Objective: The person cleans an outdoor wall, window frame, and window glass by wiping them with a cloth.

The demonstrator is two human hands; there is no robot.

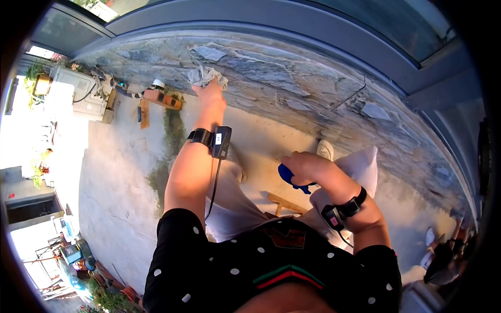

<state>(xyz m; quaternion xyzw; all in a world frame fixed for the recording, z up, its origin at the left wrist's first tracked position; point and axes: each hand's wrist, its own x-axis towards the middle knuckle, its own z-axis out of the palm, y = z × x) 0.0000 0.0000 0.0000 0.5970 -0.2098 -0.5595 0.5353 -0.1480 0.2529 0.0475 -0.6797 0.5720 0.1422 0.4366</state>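
My left hand [210, 95] reaches forward with its fingers closed around a crumpled pale grey cloth [208, 76]. The cloth is pressed up to the stone-faced wall [271, 81]. Over my knees, my right hand [302, 166] is closed on a dark blue object [288, 176]. Part of it hangs below my fingers, and its kind is hard to make out. Both forearms carry a black strap with a small box and a cable. Under me, part of a wooden stool [284, 202] shows between my legs.
Grey window frames [261, 25] run above the wall. To the left on the concrete floor [120, 167] lie an orange-brown block [163, 99] and a wooden piece [144, 115], near a white outdoor unit [86, 94]. Potted plants [112, 297] and clutter stand at lower left, dark items [446, 261] at lower right.
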